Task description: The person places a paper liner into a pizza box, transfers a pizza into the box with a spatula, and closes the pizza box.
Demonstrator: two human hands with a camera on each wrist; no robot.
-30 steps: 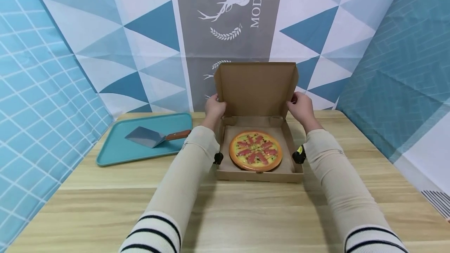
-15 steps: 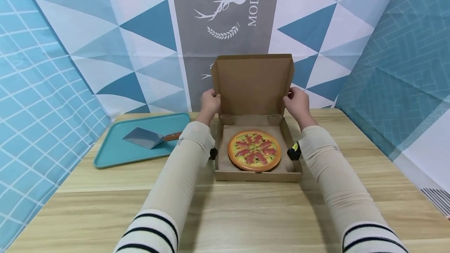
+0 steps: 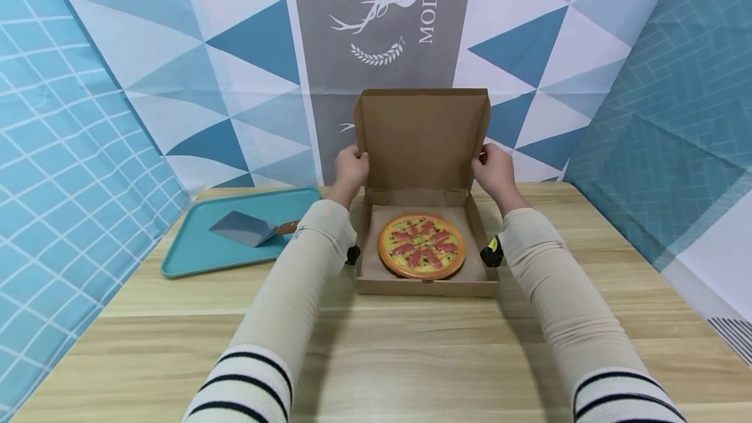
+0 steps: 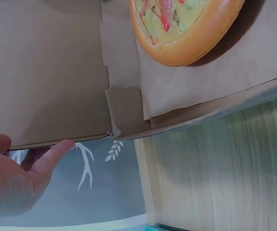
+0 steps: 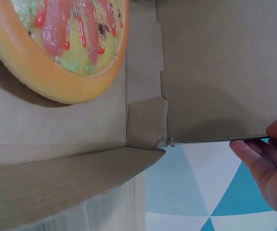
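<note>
A brown cardboard pizza box [image 3: 425, 288] lies on the table with its lid [image 3: 420, 139] raised at the back. Inside rests a round pizza [image 3: 421, 247] with an orange crust, yellow top and pink-red strips, on brown paper. My left hand [image 3: 351, 170] pinches the lid's left side edge between thumb and fingers. On the opposite edge, my right hand [image 3: 493, 170] grips the lid the same way. In the left wrist view the thumb and fingers of the left hand [image 4: 20, 173] straddle the lid edge; the right wrist view shows the right hand [image 5: 273, 159] likewise.
Left of the box, a teal tray [image 3: 188, 256] holds a metal pizza server [image 3: 243, 228] with a wooden handle, partly hidden by my left sleeve. The wooden table [image 3: 423, 358] meets a patterned wall covering [image 3: 247, 70] behind, with blue sheets at both sides.
Both hands have risen slightly with the lid, whose top edge now stands higher and more upright. The box has shifted slightly, and the pizza with it. Tray and server stay put.
</note>
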